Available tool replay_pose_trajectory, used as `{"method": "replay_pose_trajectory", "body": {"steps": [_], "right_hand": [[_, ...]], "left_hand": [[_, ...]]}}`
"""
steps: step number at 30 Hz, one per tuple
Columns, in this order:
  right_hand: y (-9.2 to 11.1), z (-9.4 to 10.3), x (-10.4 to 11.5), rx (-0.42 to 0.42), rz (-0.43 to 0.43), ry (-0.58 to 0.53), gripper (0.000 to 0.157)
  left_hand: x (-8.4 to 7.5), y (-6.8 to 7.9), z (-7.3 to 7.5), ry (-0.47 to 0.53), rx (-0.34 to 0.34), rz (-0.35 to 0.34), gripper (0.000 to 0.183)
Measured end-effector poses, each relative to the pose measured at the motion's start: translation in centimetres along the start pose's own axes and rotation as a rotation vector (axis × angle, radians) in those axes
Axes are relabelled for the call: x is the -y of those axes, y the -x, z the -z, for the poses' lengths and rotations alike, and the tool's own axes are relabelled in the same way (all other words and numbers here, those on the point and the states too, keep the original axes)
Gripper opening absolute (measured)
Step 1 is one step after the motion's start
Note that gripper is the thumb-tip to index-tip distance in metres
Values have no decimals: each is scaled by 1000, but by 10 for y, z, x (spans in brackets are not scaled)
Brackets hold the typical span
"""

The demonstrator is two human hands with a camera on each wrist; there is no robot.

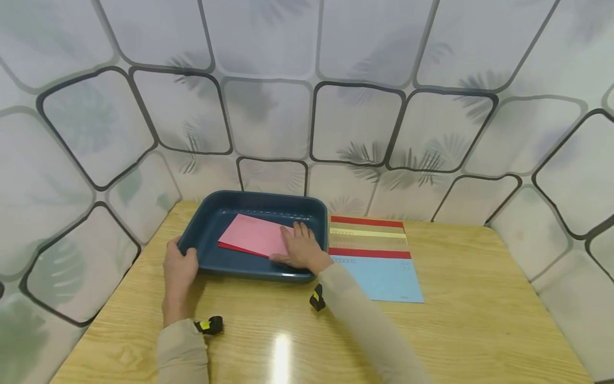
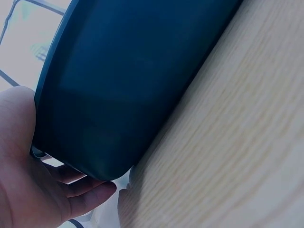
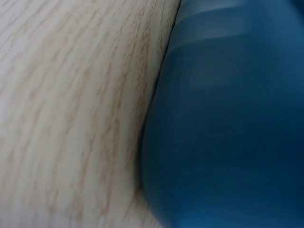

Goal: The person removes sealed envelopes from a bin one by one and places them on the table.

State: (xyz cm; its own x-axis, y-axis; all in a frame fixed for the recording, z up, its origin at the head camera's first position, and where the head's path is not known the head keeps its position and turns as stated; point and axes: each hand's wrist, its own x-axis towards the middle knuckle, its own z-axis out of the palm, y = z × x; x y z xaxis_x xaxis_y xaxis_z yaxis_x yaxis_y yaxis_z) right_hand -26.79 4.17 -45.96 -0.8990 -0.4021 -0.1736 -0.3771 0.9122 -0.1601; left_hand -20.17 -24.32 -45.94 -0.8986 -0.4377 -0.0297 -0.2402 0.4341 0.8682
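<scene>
A dark blue tray (image 1: 206, 240) stands on the wooden table near the wall. At its left end my left hand (image 1: 179, 266) grips the rim, thumb over the edge; the left wrist view shows the fingers (image 2: 90, 197) along the outer wall. Inside the tray lies a pink envelope (image 1: 251, 234), with a red envelope (image 1: 235, 247) showing under its front edge. My right hand (image 1: 301, 248) rests on the pink envelope's right end, fingers extended and thumb spread. In the right wrist view only the tray's outer wall (image 3: 228, 118) and the table show; the hand is out of sight.
Right of the tray, overlapping envelopes lie on the table (image 1: 479, 298): a light blue one (image 1: 384, 277) in front, then red (image 1: 366, 253), tan (image 1: 369, 244) and yellow (image 1: 374, 233) ones, with another red edge (image 1: 366, 221) at the back. Patterned cloth walls (image 1: 355, 122) enclose the table's back and sides.
</scene>
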Motion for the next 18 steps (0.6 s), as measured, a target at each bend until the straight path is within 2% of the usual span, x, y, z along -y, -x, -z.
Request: {"method": "replay_pose_trajectory", "body": {"steps": [8, 18], "right_hand": [[1, 1, 0, 32, -15, -26, 95], [-1, -2, -1, 50, -38, -37, 91]], "left_hand": [[0, -2, -1, -8, -24, -5, 57], [-2, 0, -1, -4, -30, -4, 57]]}}
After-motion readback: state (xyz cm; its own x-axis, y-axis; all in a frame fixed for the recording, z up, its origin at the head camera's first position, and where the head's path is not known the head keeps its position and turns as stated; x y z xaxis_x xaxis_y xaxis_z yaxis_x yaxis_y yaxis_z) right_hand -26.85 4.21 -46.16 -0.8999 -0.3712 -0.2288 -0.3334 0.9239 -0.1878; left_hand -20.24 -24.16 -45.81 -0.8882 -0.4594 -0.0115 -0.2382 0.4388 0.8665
